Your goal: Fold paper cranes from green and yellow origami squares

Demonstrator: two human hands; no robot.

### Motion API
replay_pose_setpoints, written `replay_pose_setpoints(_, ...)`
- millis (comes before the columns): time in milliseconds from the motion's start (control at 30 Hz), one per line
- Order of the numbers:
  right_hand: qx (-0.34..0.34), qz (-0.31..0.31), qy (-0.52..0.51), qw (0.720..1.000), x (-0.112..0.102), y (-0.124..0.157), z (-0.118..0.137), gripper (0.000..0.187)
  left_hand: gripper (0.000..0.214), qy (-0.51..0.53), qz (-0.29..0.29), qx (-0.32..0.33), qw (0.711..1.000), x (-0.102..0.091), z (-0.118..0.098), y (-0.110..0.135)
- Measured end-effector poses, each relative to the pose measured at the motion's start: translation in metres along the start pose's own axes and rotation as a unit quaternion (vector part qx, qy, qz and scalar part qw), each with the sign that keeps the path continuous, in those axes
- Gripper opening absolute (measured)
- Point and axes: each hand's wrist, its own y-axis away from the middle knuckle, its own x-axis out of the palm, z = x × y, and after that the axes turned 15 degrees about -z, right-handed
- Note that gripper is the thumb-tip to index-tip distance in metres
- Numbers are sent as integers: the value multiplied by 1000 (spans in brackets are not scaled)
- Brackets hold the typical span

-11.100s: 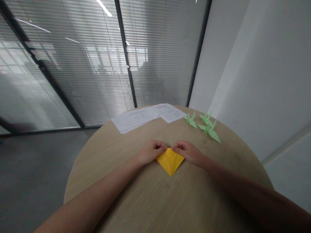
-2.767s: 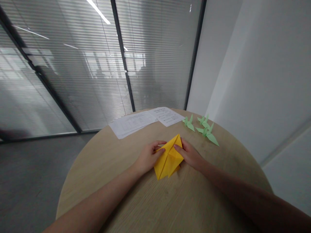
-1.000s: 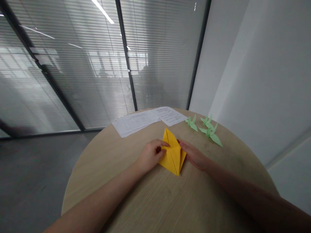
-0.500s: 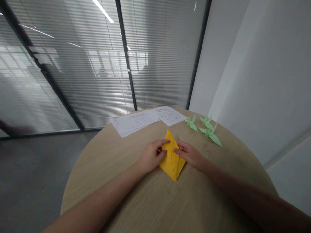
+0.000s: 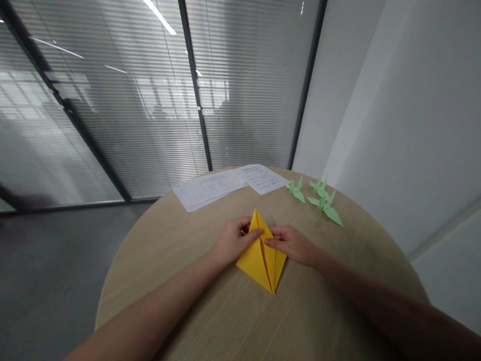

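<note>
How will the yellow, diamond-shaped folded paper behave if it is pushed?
The yellow, diamond-shaped folded paper is probably light, being thin sheet. Its layered folds suggest some stiffness, but the flaps parted along its middle may spread if pushed.

Dim grey light, stretched edges

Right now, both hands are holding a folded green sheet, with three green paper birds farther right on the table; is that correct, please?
Not quite: the head view shows the folded sheet is yellow, not green. The left hand and right hand do hold it, and three green paper birds are farther right.
</note>
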Motion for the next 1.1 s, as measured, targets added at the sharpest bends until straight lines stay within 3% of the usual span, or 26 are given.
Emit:
replay_pose_setpoints(167, -16, 12, 60, 998, 1, 3, 2, 47, 34, 18, -36, -44, 998, -1, -1, -1)
replay_pose_setpoints(467, -42, 10, 107, 993, -1, 2, 2, 45, 36, 70, -117, -41, 990, -3, -6, -4)
replay_pose_setpoints(633, -22, -3, 61, 998, -2, -1, -3, 47, 36, 90, -149, -48, 984, -8, -6, -5)
replay_pose_setpoints(733, -16, -56, 1, 998, -3, -4, -5, 48, 41, 114, -120, -68, 984, -9, -2, -7)
replay_pose_setpoints(867, -29, -126, -44, 991, -5, -9, -5, 42, 41, 102, -13, -83, 991, -7, 4, -9)
replay_pose_setpoints(967, -30, -123, -61, 990, -5, -9, -3, 40, 35, 80, 32, -94, 992, -5, 6, -7)
replay_pose_setpoints(1100, -27, -98, -28, 994, -3, -6, -1, 44, 35, 34, 35, -118, 992, -5, 8, -6)
